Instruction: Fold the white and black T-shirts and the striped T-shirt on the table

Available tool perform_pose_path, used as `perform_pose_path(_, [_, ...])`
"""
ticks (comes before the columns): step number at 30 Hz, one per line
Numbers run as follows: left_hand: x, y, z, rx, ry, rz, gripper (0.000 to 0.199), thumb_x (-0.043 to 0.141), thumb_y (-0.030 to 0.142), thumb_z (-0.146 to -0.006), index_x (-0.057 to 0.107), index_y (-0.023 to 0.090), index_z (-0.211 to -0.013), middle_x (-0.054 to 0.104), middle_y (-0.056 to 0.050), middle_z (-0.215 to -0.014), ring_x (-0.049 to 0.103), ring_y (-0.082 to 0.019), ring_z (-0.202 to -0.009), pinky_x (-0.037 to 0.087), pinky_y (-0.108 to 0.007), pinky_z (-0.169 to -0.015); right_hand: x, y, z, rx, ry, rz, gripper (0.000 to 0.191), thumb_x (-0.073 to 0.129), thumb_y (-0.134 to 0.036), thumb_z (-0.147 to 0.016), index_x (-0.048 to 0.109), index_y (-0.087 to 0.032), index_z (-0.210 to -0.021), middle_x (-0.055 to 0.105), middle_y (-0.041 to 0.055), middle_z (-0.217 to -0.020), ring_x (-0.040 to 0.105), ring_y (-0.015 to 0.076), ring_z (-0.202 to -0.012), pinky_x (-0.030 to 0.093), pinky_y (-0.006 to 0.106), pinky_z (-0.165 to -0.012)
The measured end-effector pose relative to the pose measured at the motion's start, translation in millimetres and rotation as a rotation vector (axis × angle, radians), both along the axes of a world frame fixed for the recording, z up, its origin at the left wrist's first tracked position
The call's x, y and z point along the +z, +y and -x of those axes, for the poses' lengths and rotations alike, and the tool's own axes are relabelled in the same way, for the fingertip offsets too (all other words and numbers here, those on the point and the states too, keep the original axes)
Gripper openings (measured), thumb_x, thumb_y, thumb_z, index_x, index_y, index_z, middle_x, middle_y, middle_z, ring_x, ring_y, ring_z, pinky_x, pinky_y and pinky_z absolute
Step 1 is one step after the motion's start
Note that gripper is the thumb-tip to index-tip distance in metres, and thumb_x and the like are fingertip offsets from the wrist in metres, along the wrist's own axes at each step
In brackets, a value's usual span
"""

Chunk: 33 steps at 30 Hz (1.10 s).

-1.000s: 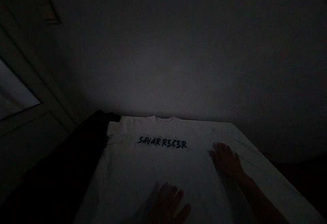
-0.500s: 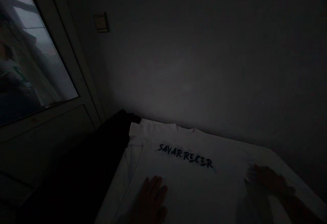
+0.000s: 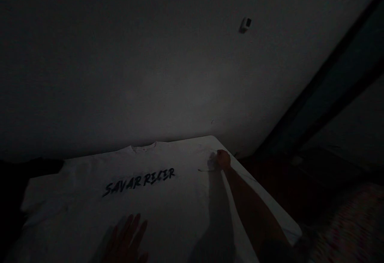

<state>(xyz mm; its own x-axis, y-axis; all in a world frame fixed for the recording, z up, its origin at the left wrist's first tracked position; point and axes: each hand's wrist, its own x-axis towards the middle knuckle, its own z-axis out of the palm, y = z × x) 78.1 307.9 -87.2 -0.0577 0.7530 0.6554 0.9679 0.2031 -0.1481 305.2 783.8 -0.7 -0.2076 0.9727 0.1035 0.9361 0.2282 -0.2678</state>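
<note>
A white T-shirt [image 3: 156,203] with dark lettering across its chest lies spread face up, its neckline towards the wall. My left hand [image 3: 126,241] is at the lower part of the shirt, below the lettering, fingers stretched out and apart. At the shirt's right sleeve area, near the table's far right edge, my right hand [image 3: 223,160] is closed on the sleeve cloth. My right forearm casts a shadow over the shirt. The scene is very dim.
The white table [image 3: 282,225] stands against a plain wall [image 3: 168,63]. Dark cloth [image 3: 33,171] lies at its left end. A small device [image 3: 245,24] is mounted on the wall. At lower right is a patterned fabric [image 3: 357,223].
The view has swung right, bringing the table's right end into sight and taking the door out. My right hand has gone from lying on the shirt to gripping its sleeve.
</note>
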Motion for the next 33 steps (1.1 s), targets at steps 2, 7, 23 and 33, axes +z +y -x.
perform_pose_path(2, [18.6, 51.6, -15.7, -0.128, 0.008, 0.101, 0.072, 0.044, 0.042, -0.092, 0.02, 0.036, -0.161, 0.053, 0.001, -0.152, 0.054, -0.023, -0.135, 0.046, -0.045, -0.107, -4.1, 11.7, -0.8, 0.032, 0.025, 0.045, 0.027, 0.055, -0.03, -0.101, 0.067, -0.014, -0.119, 0.067, 0.0114, -0.124, 0.064, 0.0219, -0.112, 0.05, 0.039, -0.096])
perform_pose_path(7, [40.8, 209.4, -55.9, -0.281, -0.095, 0.296, 0.055, 0.039, 0.046, -0.102, 0.043, 0.023, -0.152, 0.047, -0.009, -0.156, 0.044, -0.028, -0.144, 0.037, -0.049, -0.116, -8.3, 44.3, 16.4, 0.079, 0.074, 0.147, 0.03, 0.062, -0.043, -0.098, 0.068, -0.016, -0.111, 0.07, 0.0073, -0.117, 0.067, 0.0215, -0.105, 0.054, 0.044, -0.094])
perform_pose_path(23, [58.6, 459.4, 5.6, -0.108, -0.299, 0.5, 0.032, 0.044, 0.022, -0.097, 0.062, 0.015, -0.123, 0.064, -0.017, -0.128, 0.057, -0.029, -0.125, 0.044, -0.043, -0.105, -8.1, 105.7, 44.0, 0.552, 0.272, 0.292, 0.022, 0.074, -0.037, -0.079, 0.075, -0.017, -0.086, 0.072, 0.0024, -0.079, 0.064, 0.0158, -0.073, 0.044, 0.022, -0.063])
perform_pose_path(33, [51.2, 464.9, 19.7, -0.07, -0.4, 0.43, 0.023, 0.042, 0.024, -0.098, 0.061, 0.02, -0.109, 0.069, -0.009, -0.113, 0.063, -0.022, -0.11, 0.048, -0.036, -0.095, -15.9, 111.0, 25.7, 0.491, 0.352, 0.185, 0.022, 0.063, -0.012, -0.082, 0.072, -0.015, -0.102, 0.074, 0.0069, -0.103, 0.065, 0.0155, -0.089, 0.044, 0.021, -0.076])
